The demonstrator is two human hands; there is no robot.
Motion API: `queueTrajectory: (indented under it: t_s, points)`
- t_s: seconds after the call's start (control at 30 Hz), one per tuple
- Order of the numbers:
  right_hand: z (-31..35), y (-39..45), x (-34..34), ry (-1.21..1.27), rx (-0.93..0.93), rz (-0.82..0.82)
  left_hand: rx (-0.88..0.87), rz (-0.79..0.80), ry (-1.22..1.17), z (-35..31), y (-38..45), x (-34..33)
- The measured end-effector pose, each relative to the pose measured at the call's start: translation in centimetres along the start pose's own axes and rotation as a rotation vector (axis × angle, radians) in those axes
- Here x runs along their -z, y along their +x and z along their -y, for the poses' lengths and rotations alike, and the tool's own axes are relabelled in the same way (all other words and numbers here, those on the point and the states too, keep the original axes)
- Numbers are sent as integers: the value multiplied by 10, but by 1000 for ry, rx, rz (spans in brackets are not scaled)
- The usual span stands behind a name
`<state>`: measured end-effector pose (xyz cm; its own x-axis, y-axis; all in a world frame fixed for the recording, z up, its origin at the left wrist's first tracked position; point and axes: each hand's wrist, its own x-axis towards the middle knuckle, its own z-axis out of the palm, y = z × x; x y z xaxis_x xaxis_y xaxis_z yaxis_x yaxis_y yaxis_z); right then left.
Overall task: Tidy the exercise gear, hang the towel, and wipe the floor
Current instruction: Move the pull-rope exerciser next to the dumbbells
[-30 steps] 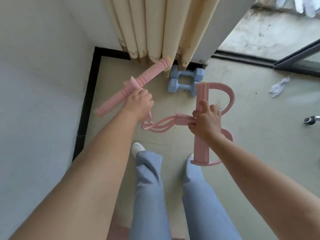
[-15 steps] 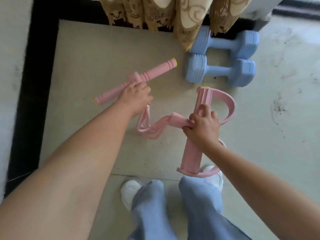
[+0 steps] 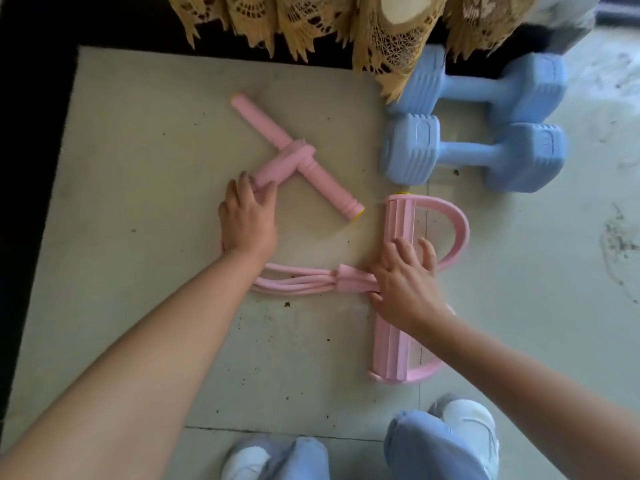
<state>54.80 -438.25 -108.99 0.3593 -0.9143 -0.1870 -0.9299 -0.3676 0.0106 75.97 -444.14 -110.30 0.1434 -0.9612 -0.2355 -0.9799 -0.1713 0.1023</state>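
Note:
A pink pedal pull-rope lies flat on the floor. Its handle bar (image 3: 329, 188) lies diagonally at centre, and its foot bar (image 3: 391, 351) with two loop straps lies to the right. Pink bands (image 3: 294, 280) join the two. My left hand (image 3: 247, 220) pinches the pink sleeve just below the handle bar. My right hand (image 3: 405, 275) rests on the middle of the foot bar with fingers spread, gripping nothing. Two blue dumbbells (image 3: 474, 154) lie side by side just beyond the foot bar.
A lace curtain hem (image 3: 391, 36) hangs over the far edge and touches the far dumbbell (image 3: 481, 86). A black border (image 3: 31, 133) runs along the left and top. My white shoes (image 3: 464, 424) stand at the bottom. The tile floor (image 3: 156, 168) is speckled with dirt.
The pull-rope went from held in the air down onto the floor. The handle bar swung round. My right hand opened on the foot bar, and the view came much closer to the floor.

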Motion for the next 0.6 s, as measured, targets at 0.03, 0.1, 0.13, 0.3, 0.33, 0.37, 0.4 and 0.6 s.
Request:
queueTrajectory:
  t_s: [0.03, 0.1, 0.13, 0.3, 0.33, 0.37, 0.4, 0.6]
  points:
    - [-2, 3, 0, 2, 51, -7, 24, -10, 20, 1, 6, 2]
    - [-7, 8, -2, -5, 150, -36, 40, 0, 17, 3, 22, 8]
    - [-10, 11, -4, -23, 184, -62, 43, 35, 3, 4, 31, 10]
    - [-20, 16, -3, 13, -3, -66, 13, 31, -76, -8, 56, 25]
    - [-20, 16, -4, 34, -66, -64, 48, 33, -129, -15, 62, 27]
    - [-19, 16, -5, 60, -115, -61, 106, 39, -174, -22, 70, 28]
    - [-18, 18, -6, 77, -149, -66, 172, 38, -222, -29, 78, 29]
    - [-19, 38, -12, 132, -181, -174, 179, 0, -360, -57, 123, 36]
